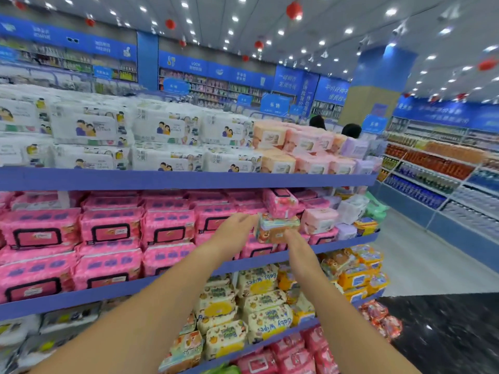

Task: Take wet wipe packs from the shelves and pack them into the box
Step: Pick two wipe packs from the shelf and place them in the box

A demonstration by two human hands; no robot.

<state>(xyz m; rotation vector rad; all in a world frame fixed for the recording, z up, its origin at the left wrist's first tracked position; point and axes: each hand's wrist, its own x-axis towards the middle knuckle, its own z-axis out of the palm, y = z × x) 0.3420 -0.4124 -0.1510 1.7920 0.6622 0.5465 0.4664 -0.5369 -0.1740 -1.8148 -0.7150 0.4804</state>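
Item: orange pack [278, 229], middle shelf [337, 245], among pink packs [113, 228]
Left hand [237, 229]: at the pack's 9 o'clock, fingers straight, flat against its end
Right hand [298, 245]: at the pack's 5 o'clock, fingers laid on its front; curl cannot be told
Cream packs [259, 317]: shelf below, 6 o'clock
White packs [167, 125]: top shelf, 11 o'clock

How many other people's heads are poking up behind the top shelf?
2. One dark head shows above the pale pink packs on the top shelf; the second head is just right of it, above the purple packs. More people may be hidden behind the shelves.
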